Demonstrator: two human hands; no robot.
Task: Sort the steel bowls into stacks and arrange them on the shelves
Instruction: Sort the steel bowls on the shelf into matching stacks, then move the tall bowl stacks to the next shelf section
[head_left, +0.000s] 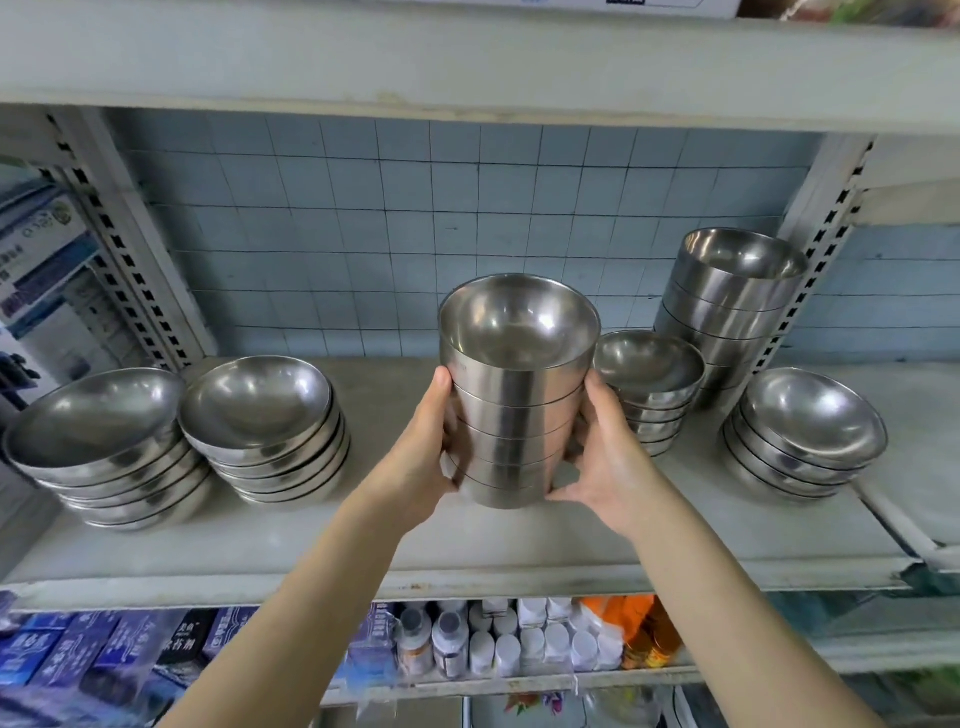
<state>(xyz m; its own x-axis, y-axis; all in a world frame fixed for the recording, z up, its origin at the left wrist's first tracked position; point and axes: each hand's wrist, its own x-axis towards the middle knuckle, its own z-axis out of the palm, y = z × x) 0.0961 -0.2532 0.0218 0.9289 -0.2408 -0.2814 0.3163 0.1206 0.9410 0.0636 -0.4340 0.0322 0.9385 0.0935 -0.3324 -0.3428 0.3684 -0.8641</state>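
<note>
Steel on every side of a pale, scuffed shelf spanning the view, with a blue-grey tiled wall behind. Back right, a tall stack of deep bowls, hard against the slotted upright. Far left, a left wide stack and a second wide stack of shallow bowls, side by side, rims almost touching. Front right, a third wide stack. Centre, the held stack of deep nested bowls, upright over the middle of the shelf, base touching the shelf or just clear of it, impossible to tell. Just behind and to its right, a short stack of smaller bowls, partly hidden. Left hand and right hand clamped on opposite sides of the held stack, fingers curled round the lower bowls, right fingertips low near the base. Main hazard, by judgement: side pressure alone on smooth, tapered metal, so with any slackening a likely slide downward, or the lowest bowls dropping out of the nest. Little room on the right, knuckles close to the short stack, so a sideways shift likely to nudge it, perhaps into the tall stack. A tilted set-down likely to rock the top bowl loose or tip the lot toward the open front edge. Safest route, probably: straight down into the bare gap between second wide stack and short stack.
</note>
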